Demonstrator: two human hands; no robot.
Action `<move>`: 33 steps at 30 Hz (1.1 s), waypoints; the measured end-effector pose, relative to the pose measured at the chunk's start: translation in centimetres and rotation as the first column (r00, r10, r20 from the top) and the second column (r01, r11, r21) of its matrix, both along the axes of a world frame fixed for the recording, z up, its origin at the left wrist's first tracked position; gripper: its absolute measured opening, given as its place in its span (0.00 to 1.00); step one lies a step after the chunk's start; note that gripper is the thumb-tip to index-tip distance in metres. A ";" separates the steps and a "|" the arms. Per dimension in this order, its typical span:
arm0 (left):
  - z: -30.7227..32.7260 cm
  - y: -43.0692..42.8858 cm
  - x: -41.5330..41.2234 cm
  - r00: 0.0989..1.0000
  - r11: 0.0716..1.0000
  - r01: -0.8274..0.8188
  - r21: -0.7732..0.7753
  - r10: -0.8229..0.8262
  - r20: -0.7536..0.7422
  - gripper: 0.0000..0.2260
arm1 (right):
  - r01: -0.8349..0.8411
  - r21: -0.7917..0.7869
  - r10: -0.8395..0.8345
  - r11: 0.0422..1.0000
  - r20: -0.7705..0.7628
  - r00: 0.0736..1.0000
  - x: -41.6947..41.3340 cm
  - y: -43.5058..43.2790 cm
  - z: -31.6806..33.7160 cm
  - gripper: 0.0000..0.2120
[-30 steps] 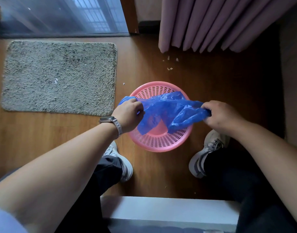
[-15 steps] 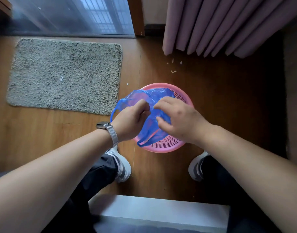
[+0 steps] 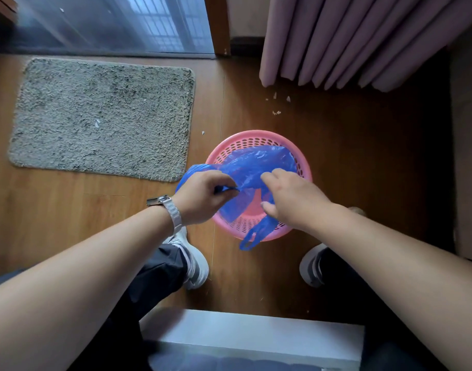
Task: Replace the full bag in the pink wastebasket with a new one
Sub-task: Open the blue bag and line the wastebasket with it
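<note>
The pink perforated wastebasket (image 3: 256,139) stands on the wooden floor between my feet. A thin blue plastic bag (image 3: 259,163) is spread loosely over its mouth, with one handle loop hanging over the near rim. My left hand (image 3: 202,195), with a metal watch on the wrist, pinches the bag's edge at the basket's left rim. My right hand (image 3: 291,196) is over the near right of the basket, its fingers in the bag's folds. No full bag is in view.
A grey shaggy mat (image 3: 103,116) lies on the floor to the left. Pink curtains (image 3: 349,41) hang at the back right, with small white scraps (image 3: 279,103) beneath them. A glass door (image 3: 109,22) is at the back left. A white ledge (image 3: 253,336) runs below my legs.
A second ago both hands held the bag stretched wide across the basket. The right hand then came in beside the left, and now the bag lies spread over the basket, one handle hanging over the near rim.
</note>
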State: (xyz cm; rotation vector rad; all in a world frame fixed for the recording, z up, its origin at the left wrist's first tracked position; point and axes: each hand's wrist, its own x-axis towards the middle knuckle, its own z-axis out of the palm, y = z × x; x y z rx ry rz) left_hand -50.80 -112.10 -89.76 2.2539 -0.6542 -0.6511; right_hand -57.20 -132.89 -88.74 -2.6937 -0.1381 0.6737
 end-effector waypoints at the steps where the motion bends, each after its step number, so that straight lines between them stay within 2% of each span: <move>1: 0.3 0.2 0.5 0.998 0.999 0.051 -0.009 -0.051 0.039 0.03 | 0.020 -0.027 -0.020 0.999 0.007 1.000 0.1 -0.5 -0.4 0.19; 3: 0.9 0.9 2.2 0.985 0.992 0.123 0.009 -0.123 0.120 0.05 | 0.055 -0.105 -0.057 0.993 -0.019 0.998 0.4 -1.8 -1.1 0.21; 6: 1.7 2.4 4.7 0.977 0.993 0.107 0.058 -0.116 0.179 0.07 | 0.081 -0.223 -0.105 0.971 -0.100 0.989 0.4 -3.9 -2.2 0.22; 8: 1.4 3.7 5.4 0.967 0.984 0.123 0.128 -0.148 0.206 0.11 | 0.082 -0.291 -0.112 0.953 -0.089 0.990 0.0 -5.2 -2.8 0.22; 10: 0.8 4.5 5.2 0.957 0.961 0.171 0.217 -0.214 0.195 0.13 | 0.089 -0.338 -0.115 0.937 -0.056 0.992 -0.4 -6.6 -3.3 0.21; 14: -0.6 5.3 3.8 0.922 0.876 0.327 0.355 -0.379 0.086 0.11 | 0.105 -0.345 -0.128 0.933 -0.046 0.991 -1.7 -8.1 -3.7 0.23; 16: -0.6 4.8 3.1 0.902 0.860 0.329 0.390 -0.408 0.139 0.15 | 0.096 -0.359 -0.096 0.928 0.018 0.995 -2.1 -8.1 -3.7 0.22; 18: -0.2 3.2 2.4 0.860 0.866 0.318 0.386 -0.435 0.268 0.16 | 0.122 -0.317 -0.077 0.940 0.152 0.985 -2.3 -7.6 -3.2 0.19; 20: -0.2 0.7 1.4 0.813 0.874 0.366 0.321 -0.468 0.345 0.13 | 0.159 -0.177 -0.114 0.971 0.244 0.963 -2.0 -6.9 -2.9 0.16; 22: -1.0 -1.8 0.2 0.829 0.875 0.433 0.217 -0.481 0.286 0.12 | 0.157 -0.036 -0.146 0.987 0.201 0.969 -1.3 -6.2 -3.3 0.12; 24: -2.4 -3.4 -0.7 0.878 0.894 0.418 0.164 -0.443 0.181 0.12 | 0.121 0.009 -0.121 0.993 0.127 0.984 -0.8 -5.4 -4.2 0.10; 26: -4.3 -3.9 -0.7 0.912 0.916 0.362 0.173 -0.386 0.137 0.11 | 0.070 0.008 -0.071 0.997 0.106 0.992 -0.8 -5.0 -5.5 0.11; 30: -6.5 -4.4 0.5 0.971 0.977 0.155 0.149 -0.178 0.161 0.12 | 0.040 -0.034 -0.033 0.999 0.187 0.982 -0.8 -5.4 -7.1 0.17; 33: -7.2 -4.6 1.7 0.980 0.985 -0.009 0.172 -0.026 0.198 0.12 | 0.052 -0.062 -0.037 0.997 0.214 0.976 0.4 -6.0 -7.7 0.22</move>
